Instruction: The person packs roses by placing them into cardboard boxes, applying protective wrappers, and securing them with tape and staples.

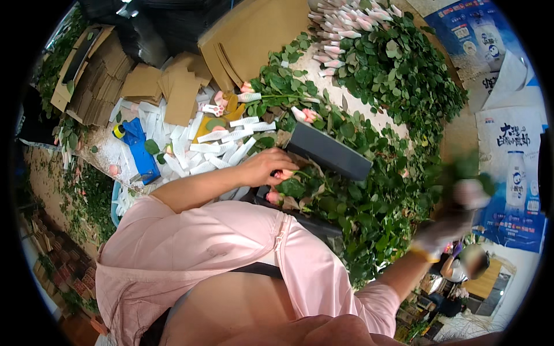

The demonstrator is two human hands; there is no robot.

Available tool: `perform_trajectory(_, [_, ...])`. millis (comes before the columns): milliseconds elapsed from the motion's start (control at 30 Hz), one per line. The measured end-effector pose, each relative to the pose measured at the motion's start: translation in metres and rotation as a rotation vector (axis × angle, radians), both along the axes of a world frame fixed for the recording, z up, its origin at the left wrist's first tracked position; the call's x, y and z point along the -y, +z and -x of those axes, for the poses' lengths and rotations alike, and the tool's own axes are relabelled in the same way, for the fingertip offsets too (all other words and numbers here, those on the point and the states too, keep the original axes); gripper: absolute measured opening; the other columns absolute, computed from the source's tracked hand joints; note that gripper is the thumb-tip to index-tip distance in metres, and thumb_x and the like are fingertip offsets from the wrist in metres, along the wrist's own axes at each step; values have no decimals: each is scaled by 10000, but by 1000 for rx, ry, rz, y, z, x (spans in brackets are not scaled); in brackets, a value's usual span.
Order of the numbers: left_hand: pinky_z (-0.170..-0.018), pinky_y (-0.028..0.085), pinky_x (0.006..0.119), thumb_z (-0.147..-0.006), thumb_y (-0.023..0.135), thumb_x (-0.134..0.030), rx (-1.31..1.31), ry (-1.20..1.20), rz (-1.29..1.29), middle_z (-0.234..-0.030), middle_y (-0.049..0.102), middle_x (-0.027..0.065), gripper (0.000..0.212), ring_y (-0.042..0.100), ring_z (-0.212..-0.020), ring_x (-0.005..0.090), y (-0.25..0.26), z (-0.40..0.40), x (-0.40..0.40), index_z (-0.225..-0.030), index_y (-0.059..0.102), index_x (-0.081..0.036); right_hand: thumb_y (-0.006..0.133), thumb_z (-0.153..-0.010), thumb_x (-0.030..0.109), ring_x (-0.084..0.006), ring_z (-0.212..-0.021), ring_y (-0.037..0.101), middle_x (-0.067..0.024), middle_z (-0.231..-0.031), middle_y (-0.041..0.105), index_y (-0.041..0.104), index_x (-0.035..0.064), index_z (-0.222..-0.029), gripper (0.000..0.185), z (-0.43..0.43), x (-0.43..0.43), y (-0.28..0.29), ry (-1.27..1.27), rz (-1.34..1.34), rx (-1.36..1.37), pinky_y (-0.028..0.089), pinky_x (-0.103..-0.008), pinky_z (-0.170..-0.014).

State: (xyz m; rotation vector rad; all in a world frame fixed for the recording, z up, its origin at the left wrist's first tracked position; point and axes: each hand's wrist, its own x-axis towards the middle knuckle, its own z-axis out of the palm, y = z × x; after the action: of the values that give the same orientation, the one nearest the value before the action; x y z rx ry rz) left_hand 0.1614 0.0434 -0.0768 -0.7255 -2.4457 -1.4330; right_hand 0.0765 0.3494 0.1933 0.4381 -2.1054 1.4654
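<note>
My left hand (270, 166), bare, is at the head of a pink rose (284, 174), its fingers curled beside the bloom; whether they grip it cannot be told. Another pink rose (274, 198) lies just below, near my shirt. My right hand (465, 203), in a pale glove, is stretched far to the right and blurred, with blurred green leaves around it; its hold is unclear. Between the hands spreads a heap of leafy rose stems (372, 194), with a dark grey rectangular block (329, 151) above it. White mesh flower sleeves (216, 149) lie beyond my left forearm.
A blue tape dispenser (140, 151) stands at the left, near stacked cardboard pieces (97, 78). Sleeved roses (342, 26) are piled at the top, their leaves (398, 65) to the right. Printed blue and white sheets (510, 142) hang at the right. Another person (458, 264) is at lower right.
</note>
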Motion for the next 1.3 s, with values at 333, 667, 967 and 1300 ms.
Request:
perform_trajectory(333, [-980,383,426,-883,544,-254,62,-86,107,-1171,564,180,340,472,-1145,374,15,-7,0,-1135,579,-28,582,-786,177,-300,-727,622,-105,-836,606,575,106,-913,146,-49,110,-152,423,-1512,69,497,-411,-590])
perform_trajectory(667, [-994,374,402,-903,501,-146,52,-131,95,-1232,544,138,317,477,-1134,339,4,-3,0,-1205,581,-89,555,-794,149,-271,-773,660,-90,-846,642,648,138,-954,185,-54,90,-81,93,-1713,438,524,-428,-625])
perform_trajectory(967, [-898,392,403,-750,580,-166,-256,187,513,-1192,514,86,412,489,-1065,293,18,-13,-1,-1147,621,-268,584,-786,173,-316,-846,646,-109,-958,669,641,97,-979,215,-41,137,-167,221,-1683,465,486,-478,-655])
perform_trajectory(1300, [-887,402,395,-788,651,-250,-31,101,283,-1261,525,51,374,507,-1052,295,16,-11,4,-1159,624,-214,454,-821,68,-374,-1057,566,-254,-1160,534,447,1,-1262,446,-49,125,-132,328,-1493,689,481,-451,-886])
